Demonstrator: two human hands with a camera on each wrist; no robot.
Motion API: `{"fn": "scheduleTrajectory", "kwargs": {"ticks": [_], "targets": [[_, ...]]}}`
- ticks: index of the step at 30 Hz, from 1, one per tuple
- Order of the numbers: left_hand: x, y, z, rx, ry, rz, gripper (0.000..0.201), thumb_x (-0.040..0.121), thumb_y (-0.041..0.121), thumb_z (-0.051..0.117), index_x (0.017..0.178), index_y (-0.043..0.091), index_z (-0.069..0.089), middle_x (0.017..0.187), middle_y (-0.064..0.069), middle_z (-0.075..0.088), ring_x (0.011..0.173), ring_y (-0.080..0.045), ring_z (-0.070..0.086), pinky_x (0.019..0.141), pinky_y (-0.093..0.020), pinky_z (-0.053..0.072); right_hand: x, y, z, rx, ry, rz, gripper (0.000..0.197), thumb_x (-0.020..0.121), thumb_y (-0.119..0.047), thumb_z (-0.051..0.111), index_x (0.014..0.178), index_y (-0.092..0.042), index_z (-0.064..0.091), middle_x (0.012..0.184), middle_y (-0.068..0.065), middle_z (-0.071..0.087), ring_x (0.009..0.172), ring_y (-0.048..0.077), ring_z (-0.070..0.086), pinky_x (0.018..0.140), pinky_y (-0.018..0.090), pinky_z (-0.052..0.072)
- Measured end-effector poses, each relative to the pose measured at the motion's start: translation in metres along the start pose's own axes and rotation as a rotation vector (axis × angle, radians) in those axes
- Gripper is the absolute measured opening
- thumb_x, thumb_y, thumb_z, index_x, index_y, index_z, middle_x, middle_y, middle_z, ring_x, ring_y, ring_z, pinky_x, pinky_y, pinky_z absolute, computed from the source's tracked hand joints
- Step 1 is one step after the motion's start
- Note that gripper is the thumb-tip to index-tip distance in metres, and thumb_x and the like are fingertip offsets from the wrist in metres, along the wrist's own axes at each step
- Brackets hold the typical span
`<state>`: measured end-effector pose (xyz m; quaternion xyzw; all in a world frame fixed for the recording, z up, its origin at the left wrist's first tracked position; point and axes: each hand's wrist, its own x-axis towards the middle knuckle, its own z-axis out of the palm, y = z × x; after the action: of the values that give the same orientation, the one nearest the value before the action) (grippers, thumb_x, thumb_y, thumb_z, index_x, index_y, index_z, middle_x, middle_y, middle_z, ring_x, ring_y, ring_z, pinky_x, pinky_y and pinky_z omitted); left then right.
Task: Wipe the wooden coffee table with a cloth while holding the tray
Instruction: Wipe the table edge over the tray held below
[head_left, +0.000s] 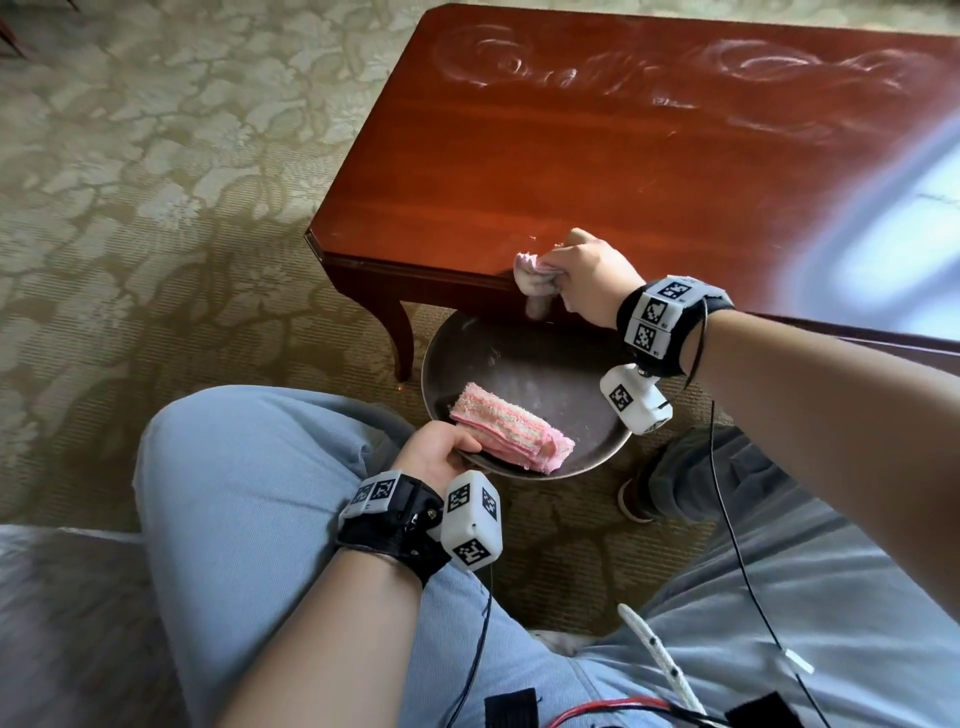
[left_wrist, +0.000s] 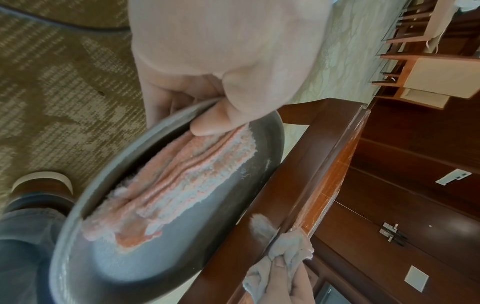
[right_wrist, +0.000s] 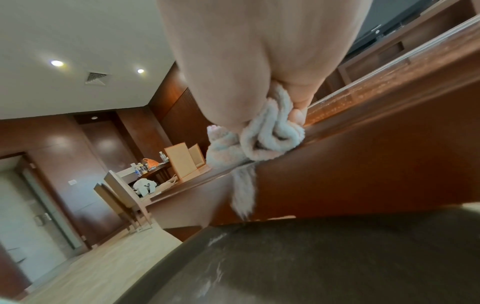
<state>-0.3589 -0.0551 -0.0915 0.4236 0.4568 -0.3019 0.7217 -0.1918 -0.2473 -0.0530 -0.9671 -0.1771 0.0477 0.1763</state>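
Table (head_left: 597, 171) edge under right hand's (head_left: 589, 275) cloth (head_left: 535, 273)

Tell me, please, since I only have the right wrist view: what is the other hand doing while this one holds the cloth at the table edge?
Observer: The left hand grips the near rim of a round metal tray, held below the coffee table's near edge.
Operator: Is anything lying in the tray?
Observer: Yes, a folded pink towel; the left thumb rests on its end.
Operator: Thank you. Does the tabletop show any marks?
Observer: White swirled smears run along its far side, away from the bunched cloth in the right hand.
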Motion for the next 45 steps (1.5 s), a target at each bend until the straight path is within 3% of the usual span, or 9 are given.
{"fn": "scheduleTrajectory", "kwargs": {"ticks": [5, 11, 16, 20, 24, 29, 35, 41, 45], "targets": [[0.005, 0.002, -0.002, 0.001, 0.026, 0.028, 0.024, 0.085, -0.011, 0.037, 0.096, -0.002, 0.057, 0.094, -0.02, 0.065, 0.1, -0.037, 0.062, 0.108, -0.045, 0.044, -0.017, 0.001, 0.009, 0.075, 0.122, -0.196, 0.029, 0.085, 0.008, 0.056, 0.1, -0.01, 0.073, 0.087, 0.004, 0.041, 0.072, 0.02, 0.044, 0.06, 0.033, 0.04], [0.016, 0.0, -0.009, -0.019, 0.022, 0.013, 0.047, 0.071, -0.012, 0.042, 0.114, -0.002, 0.057, 0.127, -0.022, 0.062, 0.124, -0.038, 0.058, 0.109, -0.046, 0.044, 0.006, 0.01, -0.019, 0.145, 0.242, -0.046, 0.029, 0.089, 0.004, 0.055, 0.103, -0.013, 0.074, 0.095, 0.006, 0.046, 0.077, 0.024, 0.055, 0.063, 0.031, 0.05], [0.019, 0.001, -0.014, -0.055, -0.016, 0.004, 0.056, 0.072, -0.013, 0.039, 0.126, -0.002, 0.052, 0.132, -0.026, 0.058, 0.12, -0.04, 0.058, 0.101, -0.044, 0.048, 0.045, 0.022, -0.03, 0.017, 0.138, 0.17, 0.031, 0.078, 0.004, 0.061, 0.103, -0.012, 0.07, 0.086, -0.001, 0.047, 0.092, 0.017, 0.044, 0.077, 0.027, 0.042], [0.023, 0.0, -0.012, -0.083, -0.001, 0.064, 0.041, 0.081, -0.017, 0.03, 0.11, 0.0, 0.055, 0.12, -0.026, 0.06, 0.11, -0.042, 0.059, 0.096, -0.046, 0.051, 0.069, 0.024, -0.029, -0.04, 0.046, 0.224, 0.033, 0.09, -0.015, 0.059, 0.123, -0.012, 0.064, 0.111, 0.006, 0.06, 0.09, 0.014, 0.049, 0.09, 0.029, 0.039], [0.03, -0.001, -0.013, -0.108, 0.049, 0.06, 0.044, 0.077, -0.018, 0.03, 0.108, -0.002, 0.056, 0.131, -0.027, 0.057, 0.121, -0.044, 0.054, 0.108, -0.05, 0.045, 0.086, 0.022, -0.019, -0.03, -0.079, 0.282, 0.024, 0.094, -0.024, 0.061, 0.075, -0.02, 0.046, 0.105, 0.0, 0.05, 0.107, 0.021, 0.046, 0.082, 0.026, 0.032], [0.036, -0.004, -0.015, -0.163, 0.049, 0.055, 0.048, 0.074, -0.016, 0.032, 0.113, -0.002, 0.057, 0.131, -0.028, 0.058, 0.121, -0.046, 0.056, 0.108, -0.053, 0.044, 0.081, 0.014, -0.013, -0.134, -0.048, 0.098, 0.033, 0.092, -0.01, 0.05, 0.08, -0.041, 0.045, 0.106, 0.0, 0.038, 0.095, 0.015, 0.035, 0.065, 0.014, 0.031], [0.024, 0.001, -0.014, -0.091, -0.029, 0.029, 0.056, 0.071, -0.016, 0.034, 0.122, -0.005, 0.055, 0.14, -0.029, 0.052, 0.13, -0.045, 0.05, 0.113, -0.048, 0.039, 0.067, 0.006, 0.0, -0.056, -0.01, -0.117, 0.033, 0.086, 0.004, 0.053, 0.096, -0.026, 0.065, 0.096, 0.001, 0.045, 0.087, 0.019, 0.037, 0.074, 0.031, 0.035], [0.011, 0.005, -0.009, 0.01, 0.006, 0.032, 0.037, 0.082, -0.013, 0.034, 0.109, -0.001, 0.055, 0.12, -0.024, 0.06, 0.109, -0.037, 0.059, 0.088, -0.04, 0.054, 0.031, 0.005, 0.0, -0.063, 0.078, -0.405, 0.016, 0.078, 0.011, 0.055, 0.075, 0.002, 0.068, 0.071, 0.002, 0.047, 0.067, 0.024, 0.046, 0.061, 0.02, 0.031], [-0.002, 0.002, -0.008, 0.07, -0.03, 0.028, 0.024, 0.089, -0.007, 0.034, 0.1, -0.002, 0.055, 0.094, -0.018, 0.062, 0.083, -0.031, 0.061, 0.067, -0.036, 0.049, 0.008, 0.008, -0.01, -0.102, -0.055, -0.405, 0.027, 0.091, 0.003, 0.052, 0.105, -0.005, 0.073, 0.098, 0.012, 0.054, 0.086, 0.028, 0.053, 0.074, 0.02, 0.036]]}}
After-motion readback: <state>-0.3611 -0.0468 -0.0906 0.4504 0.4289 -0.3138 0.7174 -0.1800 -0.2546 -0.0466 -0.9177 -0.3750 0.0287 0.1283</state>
